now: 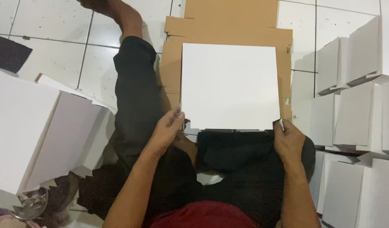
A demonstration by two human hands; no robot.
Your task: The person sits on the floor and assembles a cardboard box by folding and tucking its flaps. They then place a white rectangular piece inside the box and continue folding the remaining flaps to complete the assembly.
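Two hands: both at the near edge of one white square sheet (230,86), one at each lower corner.
Left hand (167,133): fingers curled, pinching the sheet's near-left corner between thumb and fingertips.
Right hand (289,141): fingers closed around the near-right corner, thumb on top.
Sheet: flat and face-up, lying square over a brown die-cut cardboard blank (230,25) whose flaps show past it at the top and along both sides.
Position: sheet and blank lie on the pale tiled floor (46,21), between the person's legs in dark trousers (135,93), near edge at the lap.
Left side: large white boards (21,131) leaning near the left arm, well apart from the sheet.
Right side: stacks of made-up white boxes (355,101) just beside the right hand.
Step in hand: judging by the matched grip, the person is lining the white sheet up on the brown blank.
Fit so far: upper edge looks parallel to the blank; the lower corners are hidden by the fingers, so their match cannot be told.
Next move calls for: an even pull or push from both hands, keeping the sheet square, then pressing it flat without letting a corner slip.
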